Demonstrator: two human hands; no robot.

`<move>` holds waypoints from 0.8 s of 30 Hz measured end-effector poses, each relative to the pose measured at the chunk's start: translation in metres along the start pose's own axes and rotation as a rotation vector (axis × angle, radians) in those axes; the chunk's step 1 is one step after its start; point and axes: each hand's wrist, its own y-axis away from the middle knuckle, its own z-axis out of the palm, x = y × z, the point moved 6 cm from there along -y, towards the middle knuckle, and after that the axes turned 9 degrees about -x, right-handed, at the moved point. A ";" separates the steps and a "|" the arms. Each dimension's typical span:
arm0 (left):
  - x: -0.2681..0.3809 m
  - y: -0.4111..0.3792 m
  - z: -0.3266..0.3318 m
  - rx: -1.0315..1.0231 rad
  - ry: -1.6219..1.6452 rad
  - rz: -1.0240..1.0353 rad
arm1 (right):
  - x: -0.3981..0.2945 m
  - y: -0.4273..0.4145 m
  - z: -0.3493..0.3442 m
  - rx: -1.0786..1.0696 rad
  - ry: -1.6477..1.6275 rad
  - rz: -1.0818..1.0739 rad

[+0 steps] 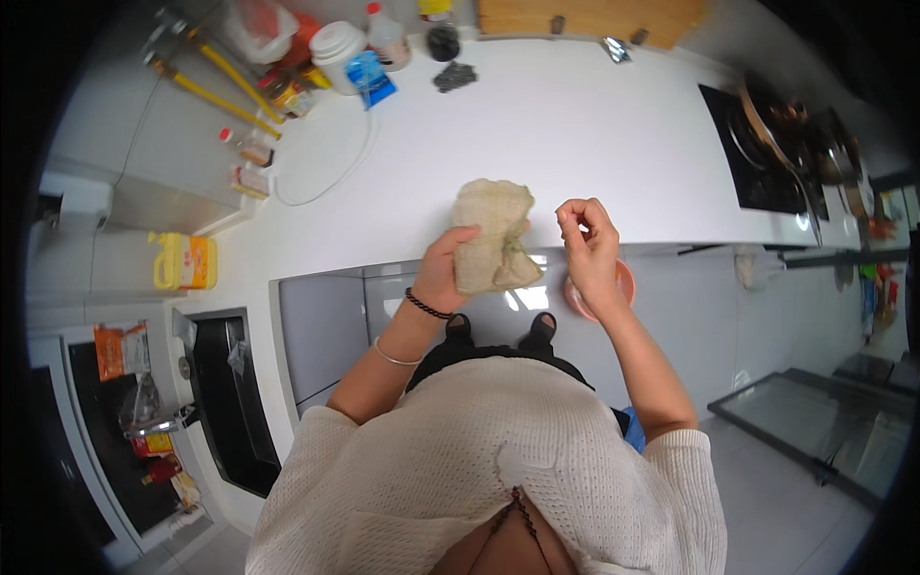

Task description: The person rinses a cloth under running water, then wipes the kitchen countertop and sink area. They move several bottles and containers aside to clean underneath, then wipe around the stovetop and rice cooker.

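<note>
My left hand (443,267) holds a folded, wrinkled beige-green cloth (483,237) by its left side, thumb on top and the other fingers mostly hidden beneath. The cloth is over the front edge of the white countertop (575,136). To its right, apart from it, my right hand (591,241) is raised with the fingers curled and the thumb against the index fingertip. Whether something small is pinched there cannot be made out. Below the right hand, a pink basin (625,284) on the floor is partly hidden by the wrist.
Bottles, a white tub (338,54) and a blue packet stand at the back left. A dark steel-wool-like scourer (454,77) lies near the back edge. A pan sits on the black hob (726,122) at right; a black sink (230,402) is at left, near a yellow jug (185,261).
</note>
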 end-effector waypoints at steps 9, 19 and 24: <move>-0.044 -0.026 0.007 0.075 -0.061 -0.051 | 0.127 0.046 -0.163 0.146 0.400 0.218; -0.071 -0.043 0.011 0.116 -0.050 -0.053 | 0.214 0.067 -0.210 0.015 0.523 0.336; -0.079 -0.049 0.009 0.132 -0.044 -0.064 | 0.221 0.067 -0.220 0.054 0.333 0.396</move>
